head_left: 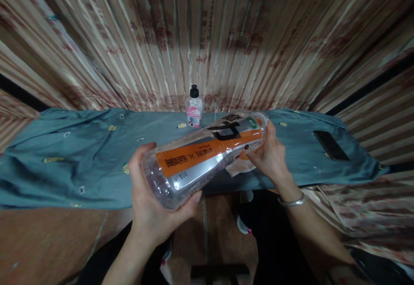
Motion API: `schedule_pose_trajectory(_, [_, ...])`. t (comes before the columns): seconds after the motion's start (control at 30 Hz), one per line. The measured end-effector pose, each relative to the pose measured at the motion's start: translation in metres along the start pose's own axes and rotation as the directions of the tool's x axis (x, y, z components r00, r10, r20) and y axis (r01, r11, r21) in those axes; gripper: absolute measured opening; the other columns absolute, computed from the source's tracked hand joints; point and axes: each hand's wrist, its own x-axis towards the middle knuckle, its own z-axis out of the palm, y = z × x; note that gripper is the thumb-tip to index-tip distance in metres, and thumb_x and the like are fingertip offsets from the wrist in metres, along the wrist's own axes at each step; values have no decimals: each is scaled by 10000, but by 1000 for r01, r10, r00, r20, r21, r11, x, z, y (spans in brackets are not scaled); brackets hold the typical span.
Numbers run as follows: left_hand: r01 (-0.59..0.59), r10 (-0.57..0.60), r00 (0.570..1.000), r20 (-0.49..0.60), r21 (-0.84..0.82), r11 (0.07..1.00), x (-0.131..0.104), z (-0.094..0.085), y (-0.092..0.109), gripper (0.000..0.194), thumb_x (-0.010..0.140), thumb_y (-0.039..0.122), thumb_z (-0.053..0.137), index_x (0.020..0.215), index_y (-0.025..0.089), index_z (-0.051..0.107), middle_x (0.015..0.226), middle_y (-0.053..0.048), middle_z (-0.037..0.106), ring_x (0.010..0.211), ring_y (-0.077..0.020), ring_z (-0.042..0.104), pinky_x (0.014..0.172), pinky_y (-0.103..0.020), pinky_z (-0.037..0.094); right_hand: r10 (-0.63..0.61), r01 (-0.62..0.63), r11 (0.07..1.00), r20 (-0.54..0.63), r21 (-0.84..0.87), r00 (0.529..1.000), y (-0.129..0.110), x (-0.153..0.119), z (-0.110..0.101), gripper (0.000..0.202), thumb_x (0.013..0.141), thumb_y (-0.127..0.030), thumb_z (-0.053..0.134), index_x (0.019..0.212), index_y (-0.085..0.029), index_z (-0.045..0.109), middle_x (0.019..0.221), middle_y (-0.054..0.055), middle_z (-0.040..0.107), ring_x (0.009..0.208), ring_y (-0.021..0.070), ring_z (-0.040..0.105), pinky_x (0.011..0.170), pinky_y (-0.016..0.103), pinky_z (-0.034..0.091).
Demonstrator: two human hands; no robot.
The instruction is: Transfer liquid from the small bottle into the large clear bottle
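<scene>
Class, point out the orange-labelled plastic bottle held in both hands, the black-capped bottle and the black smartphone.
Orange-labelled plastic bottle (207,152): head view, middle of its label.
Black-capped bottle (194,111): head view, its front label.
Black smartphone (331,145): head view, middle of its upward face.

A large bottle (210,155) is being held aslant above the cloth (80,155): its left, nearer end is being gripped by the left hand (158,211), its right, farther end by the right hand (273,153). Beneath it, just left of the right wrist, a tissue (241,167) is being partly hidden. Behind the large bottle, near the cloth's back edge, a small bottle (194,111) is being supported upright. The cloth is being backed by a curtain (200,39). To the right of the right hand, well apart from both bottles, a phone (330,145) is being borne by the cloth. The right wrist is being encircled by a bracelet (293,201). On the cloth's near side, the floor (213,237) is being flanked by the person's legs (274,237).
</scene>
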Motion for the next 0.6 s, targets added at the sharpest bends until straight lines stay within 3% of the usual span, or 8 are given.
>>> schedule_pose_trajectory(0.4, [21,-21,1000,-13,-8,1000,0,0,0,862,720,555,813,1445,234,475,1262,-134,576,1043,-321,681,857,-510,632,3,-3,1000,9,21,1000,1,0,0,962,825,-463,710,1617,-188,238,1496,214,644,1257,401,713,933,522,643])
schedule_pose_trajectory(0.6, [3,-2,996,93,-11,1000,-1,-6,-8,929,682,452,868,1476,270,420,1298,-133,575,1053,-312,688,858,-482,648,17,-17,999,15,28,1000,-3,0,-1,942,837,-426,710,1616,-204,230,1494,201,644,1254,398,716,951,528,637])
